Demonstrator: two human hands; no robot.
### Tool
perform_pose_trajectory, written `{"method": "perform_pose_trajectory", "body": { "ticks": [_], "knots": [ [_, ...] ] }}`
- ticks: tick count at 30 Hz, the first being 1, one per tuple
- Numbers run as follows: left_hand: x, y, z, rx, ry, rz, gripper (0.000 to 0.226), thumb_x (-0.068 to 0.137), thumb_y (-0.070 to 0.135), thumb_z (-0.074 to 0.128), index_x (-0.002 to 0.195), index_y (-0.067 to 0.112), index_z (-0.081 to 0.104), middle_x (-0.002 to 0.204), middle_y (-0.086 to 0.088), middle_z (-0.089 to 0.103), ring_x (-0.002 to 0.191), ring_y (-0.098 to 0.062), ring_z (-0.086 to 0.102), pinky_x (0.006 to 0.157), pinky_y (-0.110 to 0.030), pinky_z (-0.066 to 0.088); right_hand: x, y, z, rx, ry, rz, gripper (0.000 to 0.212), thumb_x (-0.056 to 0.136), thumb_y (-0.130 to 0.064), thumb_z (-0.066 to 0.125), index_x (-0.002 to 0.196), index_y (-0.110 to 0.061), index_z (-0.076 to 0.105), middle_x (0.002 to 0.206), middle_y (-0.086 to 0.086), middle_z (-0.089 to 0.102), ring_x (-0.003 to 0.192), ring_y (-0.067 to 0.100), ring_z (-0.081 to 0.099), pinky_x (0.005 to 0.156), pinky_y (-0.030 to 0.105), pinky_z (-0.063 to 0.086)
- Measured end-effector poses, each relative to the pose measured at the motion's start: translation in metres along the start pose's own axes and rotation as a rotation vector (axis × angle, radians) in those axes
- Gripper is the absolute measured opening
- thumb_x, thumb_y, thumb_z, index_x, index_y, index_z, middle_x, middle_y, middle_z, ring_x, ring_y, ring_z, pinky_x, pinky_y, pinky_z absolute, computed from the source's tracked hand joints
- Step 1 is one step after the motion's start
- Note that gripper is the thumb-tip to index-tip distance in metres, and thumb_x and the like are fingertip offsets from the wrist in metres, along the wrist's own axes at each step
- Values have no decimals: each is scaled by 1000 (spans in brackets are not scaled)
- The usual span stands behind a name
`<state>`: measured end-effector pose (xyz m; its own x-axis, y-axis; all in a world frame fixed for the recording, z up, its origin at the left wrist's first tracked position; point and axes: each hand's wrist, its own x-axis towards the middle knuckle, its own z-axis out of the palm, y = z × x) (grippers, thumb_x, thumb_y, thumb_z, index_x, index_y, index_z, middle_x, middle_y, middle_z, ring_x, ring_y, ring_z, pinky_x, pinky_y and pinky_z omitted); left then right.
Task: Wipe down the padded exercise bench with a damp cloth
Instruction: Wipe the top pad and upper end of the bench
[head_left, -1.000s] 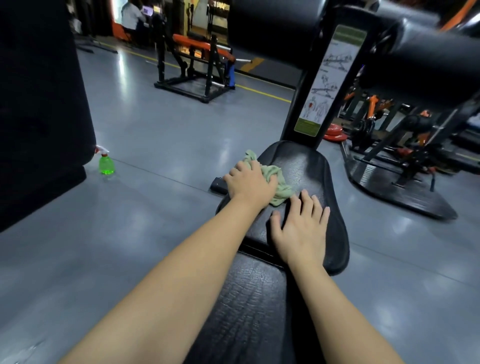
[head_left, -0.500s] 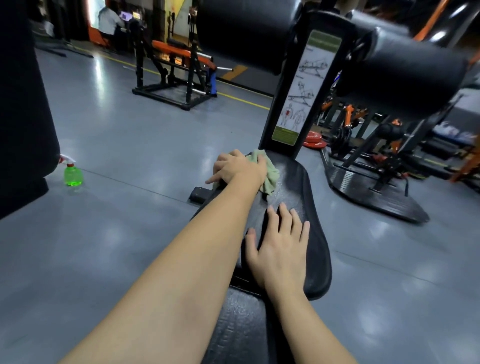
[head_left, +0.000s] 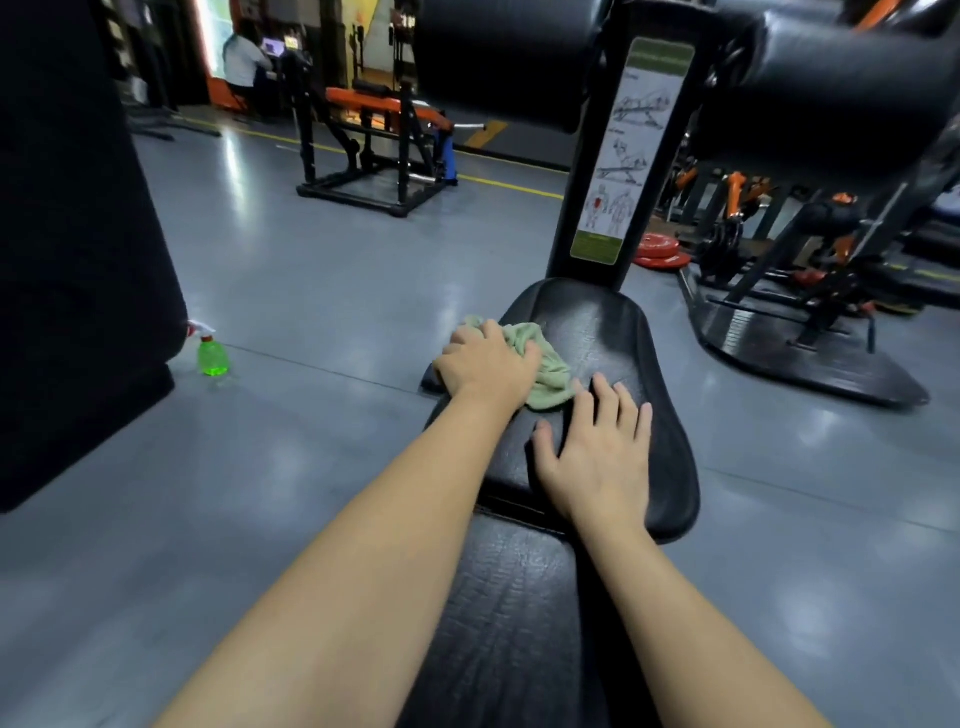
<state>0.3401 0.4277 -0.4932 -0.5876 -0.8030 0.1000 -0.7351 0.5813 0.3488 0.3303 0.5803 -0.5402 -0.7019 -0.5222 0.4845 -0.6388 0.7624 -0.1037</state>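
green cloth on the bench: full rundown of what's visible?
The cloth is pale green, soft and towel-like, bunched into a crumpled wad rather than spread flat. It lies on the left part of the black padded seat pad, near its left edge. The left hand presses down on it, fingers curled over the far side, covering much of it; folds stick out to the right and toward the person. The right hand lies flat on the pad just beside it, fingertips nearly touching. Dampness cannot be judged.

On the bench (head_left: 613, 332) seat pad the cloth (head_left: 550, 374) lies under the left hand (head_left: 488, 366) at its left edge, the right hand (head_left: 597, 457) flat just nearer and right, a spray bottle (head_left: 212, 353) on the floor (head_left: 322, 291) far left.
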Motion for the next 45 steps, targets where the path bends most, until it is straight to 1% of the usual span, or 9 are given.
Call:
{"method": "perform_pose_trajectory", "body": {
  "ticks": [4,7,12,22,26,29,32,37,45],
  "knots": [
    [-26,-26,4,33,-4,-54,77,98,68,26,145,8,37,143,-25,43,121,-45,50,98,-58,43,-4,-1,-4,2,-16,-9,72,91,-53,32,151,-13,43,161,14,34,151,33,23,123,58,14],
    [-30,-21,2,99,4,-62,73,99,63,26,144,8,41,143,-28,43,124,-48,43,102,-65,34,-4,-3,-6,0,-10,-5,72,91,-50,32,150,-12,44,160,16,36,149,35,26,122,59,17],
    [8,-1,7,-96,47,-4,68,102,60,30,140,5,43,141,-26,42,124,-43,42,99,-49,41,-2,0,0,-25,-17,-21,71,93,-50,30,150,-10,44,159,17,37,148,37,27,121,61,17],
    [106,69,2,-164,88,119,63,101,56,35,140,7,46,140,-23,45,125,-40,44,98,-44,42,3,5,9,-11,37,-67,70,93,-52,34,146,-9,48,157,17,40,148,38,30,120,62,20],
    [94,48,-1,-209,46,126,62,100,50,37,142,6,45,143,-26,46,128,-43,44,103,-43,38,8,5,5,-17,-85,-82,79,94,-56,17,160,-14,23,170,9,10,158,25,1,125,57,1],
    [71,16,-2,-263,-48,79,67,96,53,38,142,4,44,141,-26,50,129,-44,47,104,-44,39,8,4,2,-42,-128,-87,81,94,-56,10,163,-15,10,171,6,-2,157,23,-7,125,56,-3],
    [30,-24,2,-283,-99,59,64,97,53,38,137,4,45,136,-25,55,125,-44,51,102,-45,41,6,3,0,-44,-126,-70,80,95,-56,11,163,-15,9,171,7,0,157,25,-4,124,58,0],
    [-31,-63,3,-59,32,163,44,97,39,44,123,5,49,127,-26,56,116,-45,52,96,-46,42,5,1,-2,-54,-137,-62,79,95,-54,12,163,-15,12,170,10,5,157,27,0,123,60,3],
    [15,-15,4,-104,14,100,53,101,42,34,133,2,47,139,-30,47,126,-45,43,104,-48,36,2,1,3,-42,-112,-63,78,96,-53,15,162,-13,15,170,12,8,157,29,4,123,60,5]
  ]
}}
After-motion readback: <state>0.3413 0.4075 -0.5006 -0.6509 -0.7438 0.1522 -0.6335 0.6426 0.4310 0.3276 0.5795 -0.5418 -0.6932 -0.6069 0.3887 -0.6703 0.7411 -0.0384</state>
